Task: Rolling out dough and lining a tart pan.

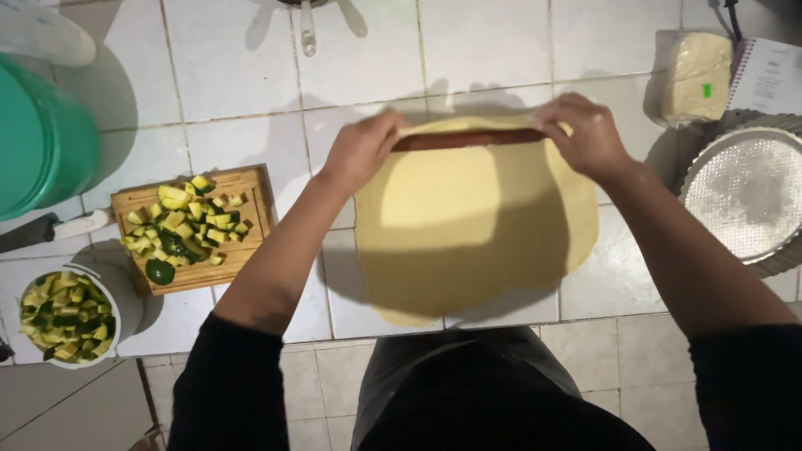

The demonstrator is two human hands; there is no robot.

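A wide, thin sheet of pale yellow dough (468,234) lies spread on the white tiled counter (242,75). At its far edge lies a dark reddish wooden rolling pin (468,139), with the dough's edge lapped over it. My left hand (361,149) grips the pin's left end together with the dough. My right hand (589,136) grips the right end the same way.
A wooden cutting board (251,250) with chopped zucchini pieces (185,221) sits at left, a knife (50,230) beside it. A white bowl (117,321) of chopped zucchini stands at lower left. A green container (42,142), a fluted metal tart pan (743,192) and a wrapped dough block (696,77) are nearby.
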